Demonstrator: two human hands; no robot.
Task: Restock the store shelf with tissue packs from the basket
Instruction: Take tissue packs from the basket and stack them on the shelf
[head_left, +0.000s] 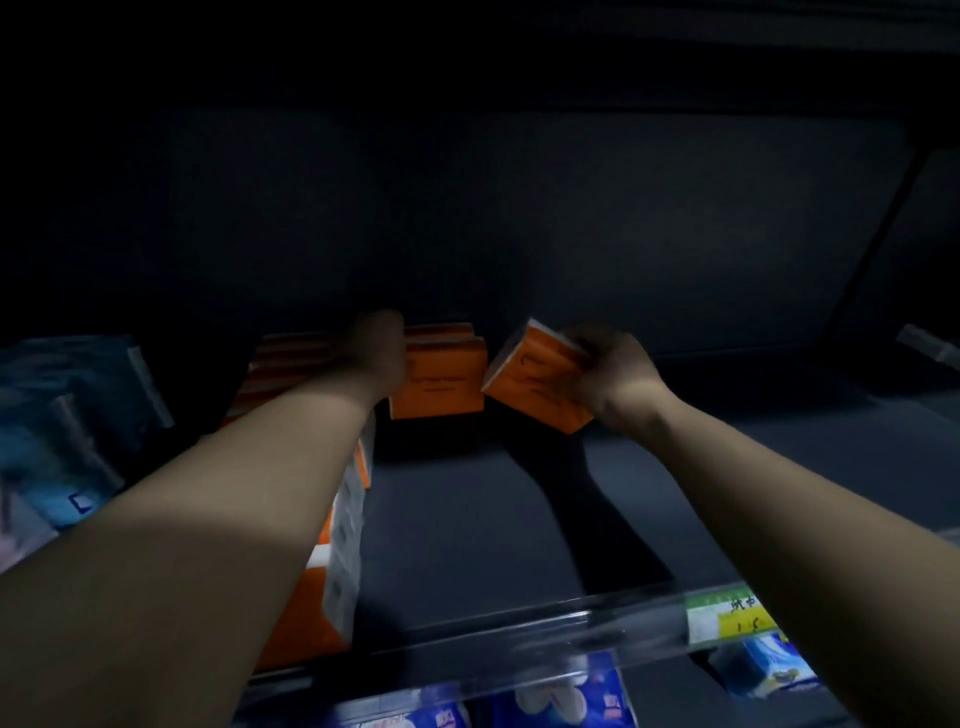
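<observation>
While both arms reach over the clear rail (519, 639), I see the right grip (613, 379) curled round a tilted orange tissue pack (535, 382) deep in the shelf (467, 519), just beside the standing packs (439, 382) at the back; left grip (382, 348) against them, fingers too blurred to tell.

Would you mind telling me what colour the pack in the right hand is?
The pack is orange, clearest in the head view.

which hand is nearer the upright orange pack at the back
Left. The left hand is at the upright pack on its left; the right hand is farther right, gripping a tilted pack.
</observation>
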